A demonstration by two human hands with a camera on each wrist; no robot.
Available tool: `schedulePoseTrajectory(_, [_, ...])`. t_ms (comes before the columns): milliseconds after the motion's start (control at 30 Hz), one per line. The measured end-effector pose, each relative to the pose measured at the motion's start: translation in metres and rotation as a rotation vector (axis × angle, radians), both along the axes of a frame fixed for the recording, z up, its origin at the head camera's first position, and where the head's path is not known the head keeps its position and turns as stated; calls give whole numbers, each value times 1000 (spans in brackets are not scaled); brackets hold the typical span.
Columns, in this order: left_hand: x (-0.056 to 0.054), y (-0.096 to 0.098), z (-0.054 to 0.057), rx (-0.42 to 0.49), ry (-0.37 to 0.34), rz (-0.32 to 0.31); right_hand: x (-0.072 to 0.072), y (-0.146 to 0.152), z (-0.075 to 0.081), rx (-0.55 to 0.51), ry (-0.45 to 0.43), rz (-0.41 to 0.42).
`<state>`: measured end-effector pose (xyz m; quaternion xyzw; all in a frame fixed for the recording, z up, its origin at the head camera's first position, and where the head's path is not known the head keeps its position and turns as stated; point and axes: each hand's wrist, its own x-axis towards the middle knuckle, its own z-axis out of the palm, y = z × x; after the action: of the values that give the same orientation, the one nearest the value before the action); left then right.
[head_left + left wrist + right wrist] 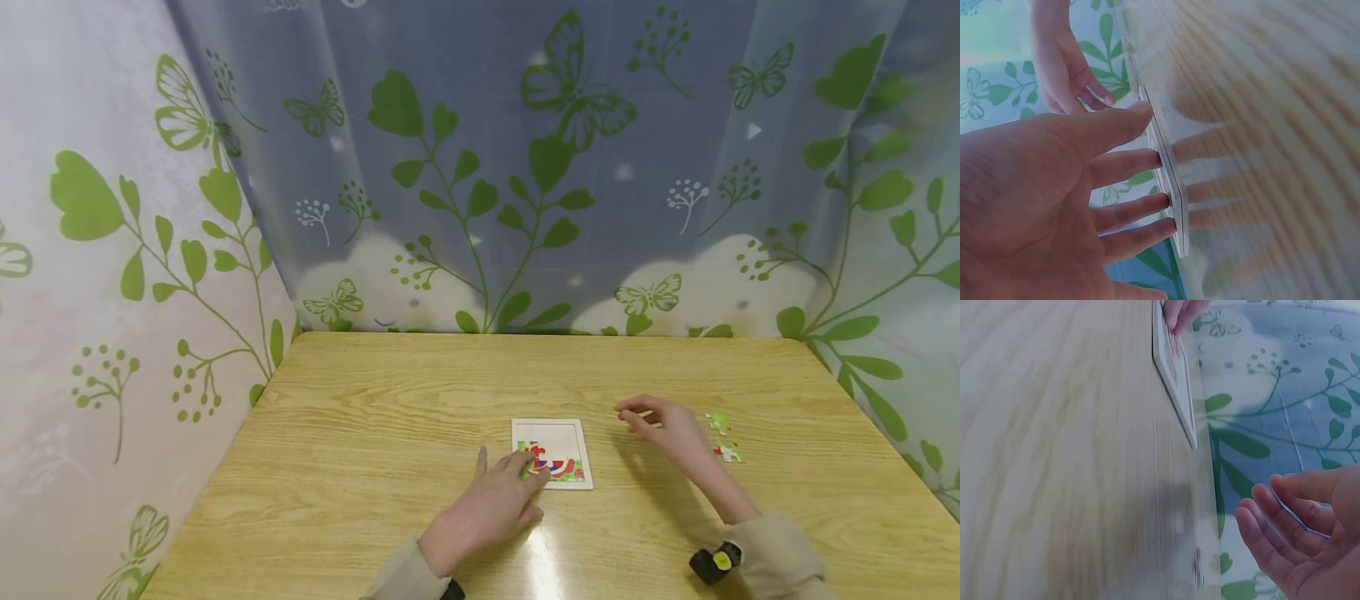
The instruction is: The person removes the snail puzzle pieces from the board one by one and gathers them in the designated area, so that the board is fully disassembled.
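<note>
A white square jigsaw puzzle board (552,430) lies on the table, its lower part filled with red, green and white pieces. My left hand (497,498) rests its outstretched fingertips on the assembled pieces and near edge. In the left wrist view, those fingers (1132,203) meet the board's side. To the right of the board, my right hand (670,429) hovers above the table with loosely bent fingers. Nothing shows between its thumb and fingertips in the right wrist view. Loose puzzle pieces lie beyond the right wrist, a green one (718,422) and a red-white one (729,452).
The wooden table (360,417) reaches back to a blue curtain (480,167) printed with leaves and butterflies. A pale patterned curtain (112,292) flanks it on the left, and another (900,250) on the right. A dark device (715,562) is strapped on the right wrist.
</note>
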<state>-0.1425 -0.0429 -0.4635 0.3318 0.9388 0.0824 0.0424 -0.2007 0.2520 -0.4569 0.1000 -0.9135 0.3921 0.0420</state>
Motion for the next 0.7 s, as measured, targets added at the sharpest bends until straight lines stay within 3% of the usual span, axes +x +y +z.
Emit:
schedulePoseTrajectory(367, [-2, -1, 2, 8, -6, 0, -9, -40, -5, -65, 6, 109])
schedulePoseTrajectory(700, [-3, 0, 1, 17, 22, -32, -16, -72, -11, 8, 1, 199])
